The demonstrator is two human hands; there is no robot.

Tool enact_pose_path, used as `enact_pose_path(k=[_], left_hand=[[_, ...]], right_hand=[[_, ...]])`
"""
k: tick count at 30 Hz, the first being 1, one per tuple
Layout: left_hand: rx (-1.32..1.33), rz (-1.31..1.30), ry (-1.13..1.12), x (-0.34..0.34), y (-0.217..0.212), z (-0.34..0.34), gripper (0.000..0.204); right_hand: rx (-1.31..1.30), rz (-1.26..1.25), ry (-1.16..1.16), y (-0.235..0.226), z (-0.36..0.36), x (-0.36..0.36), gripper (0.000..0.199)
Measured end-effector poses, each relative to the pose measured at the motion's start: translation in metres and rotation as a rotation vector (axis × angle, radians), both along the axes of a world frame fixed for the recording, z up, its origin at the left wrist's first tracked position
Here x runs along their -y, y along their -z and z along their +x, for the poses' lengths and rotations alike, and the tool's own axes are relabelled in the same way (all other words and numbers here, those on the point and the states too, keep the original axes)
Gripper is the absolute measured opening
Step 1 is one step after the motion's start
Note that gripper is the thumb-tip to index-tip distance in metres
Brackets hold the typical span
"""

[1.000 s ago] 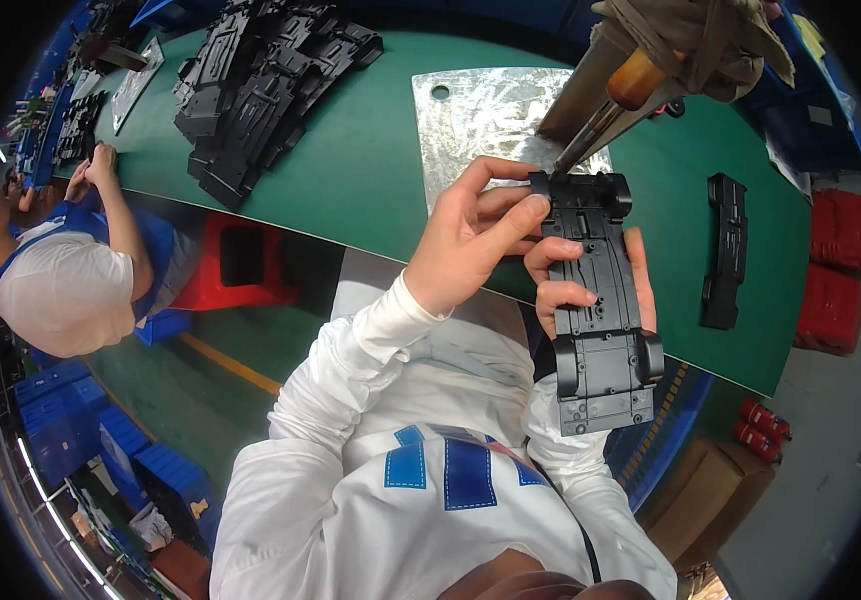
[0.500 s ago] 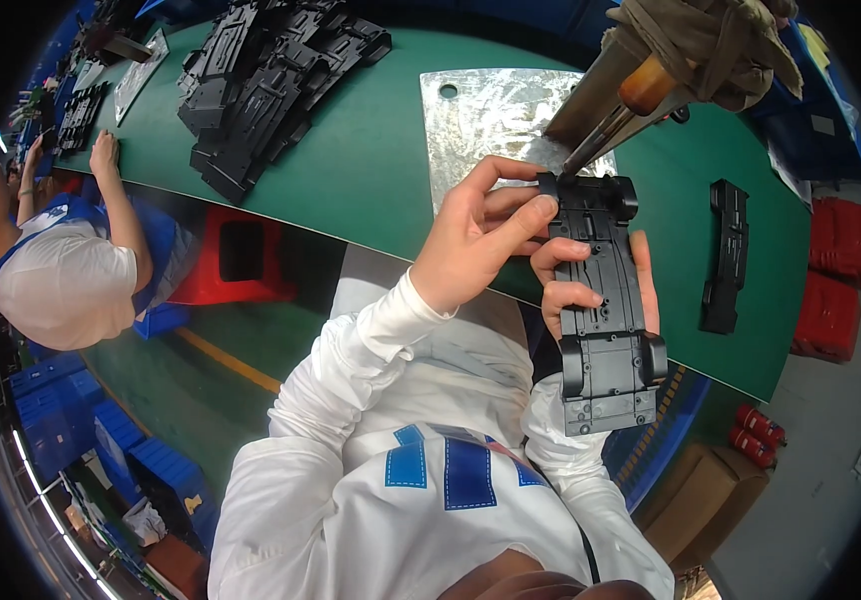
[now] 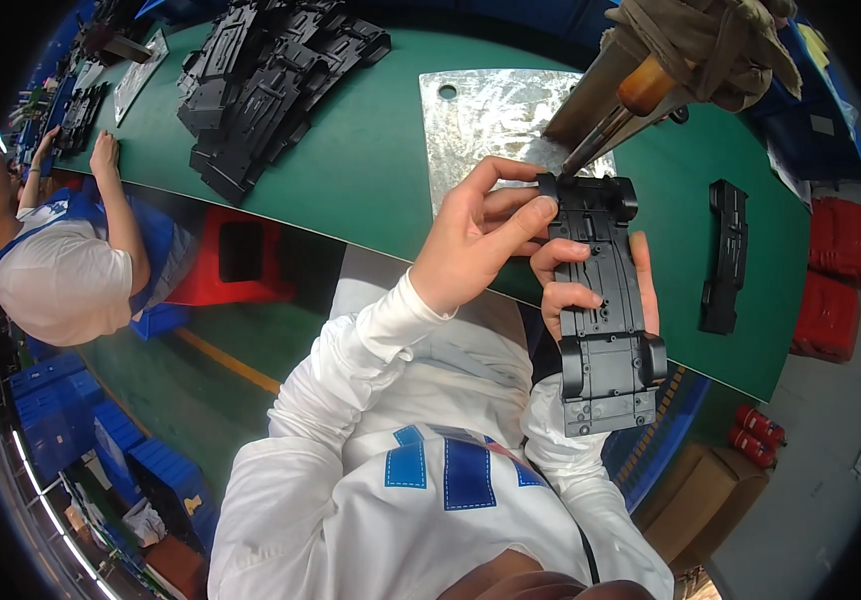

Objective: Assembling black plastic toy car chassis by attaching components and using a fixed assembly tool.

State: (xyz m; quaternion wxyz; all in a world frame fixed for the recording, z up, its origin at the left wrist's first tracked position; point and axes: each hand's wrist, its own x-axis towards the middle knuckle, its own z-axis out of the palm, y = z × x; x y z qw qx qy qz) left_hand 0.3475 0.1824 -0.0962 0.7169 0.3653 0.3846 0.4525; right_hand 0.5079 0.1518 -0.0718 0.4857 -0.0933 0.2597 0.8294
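Note:
A long black plastic chassis tray point(image 3: 606, 285) with wheel-arch humps near both ends is held lengthwise in front of me, over the near edge of the table. My right hand point(image 3: 556, 262) wraps it from beneath, two fingers curling over its left edge. Thumb and fingers of my left hand point(image 3: 486, 225) pinch the far left corner. At that far end, the dark metal tip of a fixed hot-iron tool point(image 3: 596, 147) meets the tray or sits just above it; exact contact is hard to see. The tool's brown handle point(image 3: 644, 88) is wrapped in cloth.
A metal post point(image 3: 589, 100) rises from a scuffed metal plate point(image 3: 486, 120) on the green table point(image 3: 381, 150). Another black tray point(image 3: 725, 255) lies at right, a pile of similar ones point(image 3: 261, 90) at far left. A co-worker point(image 3: 71, 275) sits left, near a red stool point(image 3: 241, 260).
My hands, the tray and the tool look unmoved. At the left, the co-worker's farther hand has shifted slightly toward the black parts.

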Motion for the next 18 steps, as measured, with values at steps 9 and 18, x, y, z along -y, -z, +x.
enact_pose_path(k=[9,18], left_hand=[[-0.021,-0.005,0.006,0.0007,0.0013,-0.0008,0.04],[-0.018,0.002,0.0,0.0011,0.001,-0.0006,0.04]], right_hand=[[0.001,0.016,0.003,0.0036,0.0004,0.0007,0.059],[0.008,0.024,0.01,0.0012,-0.0002,0.0016,0.058]])
